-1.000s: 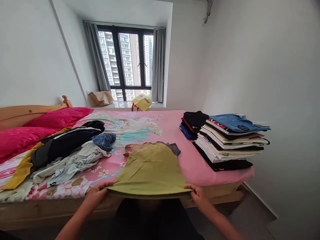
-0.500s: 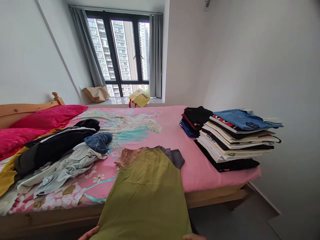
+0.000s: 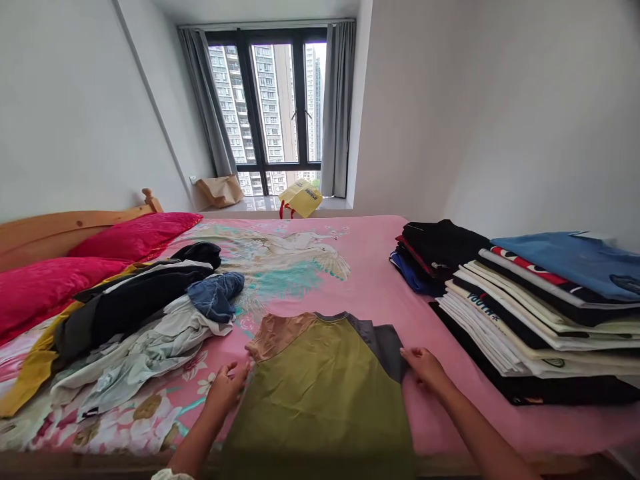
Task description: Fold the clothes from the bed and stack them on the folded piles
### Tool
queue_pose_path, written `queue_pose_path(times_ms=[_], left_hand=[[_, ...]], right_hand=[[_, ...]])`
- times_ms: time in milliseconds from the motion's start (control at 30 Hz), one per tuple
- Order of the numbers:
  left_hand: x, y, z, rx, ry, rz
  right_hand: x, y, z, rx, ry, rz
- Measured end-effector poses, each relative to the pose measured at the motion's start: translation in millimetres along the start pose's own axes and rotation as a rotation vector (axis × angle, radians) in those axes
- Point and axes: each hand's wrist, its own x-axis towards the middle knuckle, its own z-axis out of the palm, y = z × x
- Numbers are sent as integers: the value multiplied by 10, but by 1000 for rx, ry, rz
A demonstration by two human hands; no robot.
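An olive-green shirt (image 3: 320, 393) with one tan and one grey sleeve lies flat on the pink bedsheet (image 3: 360, 280), its lower part hanging over the bed's near edge. My left hand (image 3: 226, 387) rests at the shirt's left side, just below the tan sleeve, fingers closed on the cloth. My right hand (image 3: 424, 367) lies at the right side by the grey sleeve, fingers pressed on the fabric's edge.
A heap of unfolded clothes (image 3: 130, 313) lies to the left, by two red pillows (image 3: 75, 260). A tall stack of folded shirts (image 3: 540, 307) and a smaller dark stack (image 3: 430, 257) stand on the right. Window sill holds a yellow bag (image 3: 301, 197) and a brown bag (image 3: 220, 190).
Both hands have left the shirt's lower hem and moved up to its sides near the sleeves. The view has shifted closer to the bed and to the right.
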Motion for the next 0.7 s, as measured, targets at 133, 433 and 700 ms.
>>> queue_pose_path(times_ms=[133,433,700], left_hand=[[373,117,315,-69,-30,-48],[598,-251,155,193,81,149],[759,546,578,641,-204,880]], right_hand=[[62,-50,106,53,-13,16],[-415,1138,-461,-172,142,14],[-72,234,-434,-337,-32,-565]])
